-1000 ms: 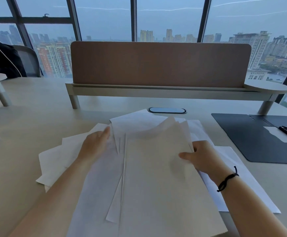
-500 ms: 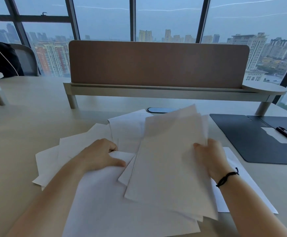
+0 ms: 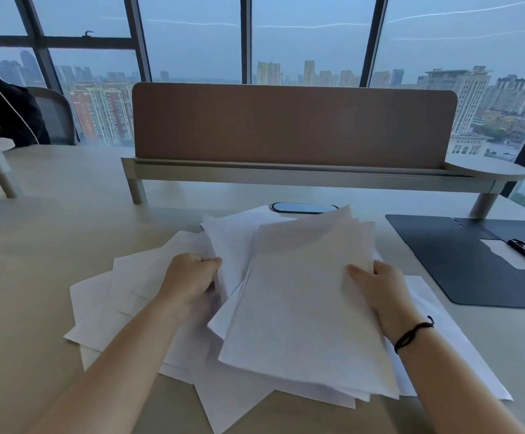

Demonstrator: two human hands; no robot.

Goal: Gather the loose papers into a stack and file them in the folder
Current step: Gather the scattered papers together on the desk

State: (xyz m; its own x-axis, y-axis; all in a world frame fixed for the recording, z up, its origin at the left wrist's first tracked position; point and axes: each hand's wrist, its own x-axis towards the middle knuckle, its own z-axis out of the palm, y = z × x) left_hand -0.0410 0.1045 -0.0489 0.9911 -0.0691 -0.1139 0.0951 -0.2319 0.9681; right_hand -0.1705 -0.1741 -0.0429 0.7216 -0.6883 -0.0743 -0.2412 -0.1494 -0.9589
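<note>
2 hands [image 3: 192, 277] hide papers' [image 3: 305, 302] edges.

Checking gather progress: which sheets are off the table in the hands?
The bundle of sheets in the middle, gripped by the left hand and right hand. The scattered sheets at left lie flat on the table.

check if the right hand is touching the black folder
Apart. In the head view the right hand grips the raised sheaf of papers, and bare desk shows between it and the open black folder lying further right.
</note>
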